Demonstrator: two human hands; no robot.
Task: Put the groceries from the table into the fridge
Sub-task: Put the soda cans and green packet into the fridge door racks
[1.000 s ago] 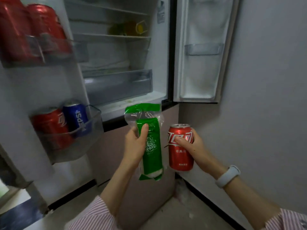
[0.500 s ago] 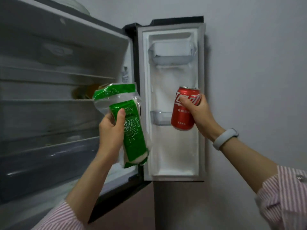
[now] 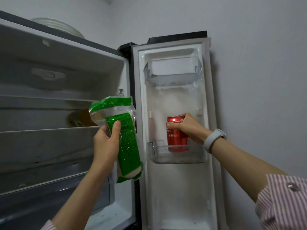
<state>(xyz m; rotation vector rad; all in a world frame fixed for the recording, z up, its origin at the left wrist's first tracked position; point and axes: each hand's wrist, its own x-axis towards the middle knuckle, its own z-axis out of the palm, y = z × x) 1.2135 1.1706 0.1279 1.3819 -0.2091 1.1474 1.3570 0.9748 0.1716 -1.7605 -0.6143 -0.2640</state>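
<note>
Right hand [image 3: 187, 128] curled round the top of a red can [image 3: 177, 135], fingers wrapped over its upper rim and side. Can upright, its base down inside the lower door bin [image 3: 178, 157], toward the middle of that clear tray; whether the base touches the tray floor cannot be told through the plastic. White band [image 3: 214, 140] on the right wrist, striped sleeve [image 3: 285, 201] further back along the arm.

Left hand [image 3: 106, 145] gripping a green packet [image 3: 123, 138], thumb pressed flat on its front, fingers hidden behind. Packet held upright and slightly tilted, clear plastic at the top and edges, green label down the middle, pale contents showing at the upper left and at the bottom. Held in the air in front of the opening of the fridge [image 3: 58, 77], just left of the door's inner edge, touching no shelf.

Beyond the hands: right door [image 3: 174, 103] swung wide open against a pale wall [image 3: 257, 63], with an upper door bin [image 3: 172, 73] of clear plastic well above the can. Inside the main compartment, glass shelves [image 3: 41, 130] stacked one over another, and a yellowish item [image 3: 81, 120] at the back of the middle shelf, partly hidden by the packet and too dim to identify. A clear drawer [image 3: 49, 196] below the shelves. White plates [image 3: 59, 27] stacked on top of the fridge.
</note>
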